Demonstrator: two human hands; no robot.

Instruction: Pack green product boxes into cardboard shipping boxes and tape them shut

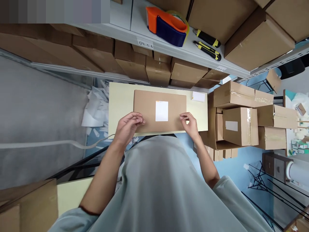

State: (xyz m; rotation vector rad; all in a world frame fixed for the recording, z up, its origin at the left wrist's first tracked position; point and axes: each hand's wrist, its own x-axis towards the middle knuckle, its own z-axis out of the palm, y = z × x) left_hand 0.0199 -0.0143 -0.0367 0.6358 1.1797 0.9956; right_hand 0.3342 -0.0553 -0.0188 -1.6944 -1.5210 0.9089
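A flat brown cardboard box [147, 111] lies on the pale yellow tabletop [120, 96] in front of me. A white label [161, 111] is on its top face, slightly right of the middle. My left hand [130, 125] is over the box's near left corner, its fingers curled in against the thumb. Over the near right part, my right hand [190, 124] has thumb and fingers bent together in a pinch. Whether either hand holds anything small, I cannot make out. I cannot tell whether the fingertips touch the cardboard.
A small white box [198, 96] sits at the table's back right corner. Above, a shelf [135, 35] carries an orange and blue tape dispenser [166, 27] and two utility knives [207, 45]. Stacked cardboard boxes [241, 125] stand to the right; crumpled white paper [95, 106] lies left.
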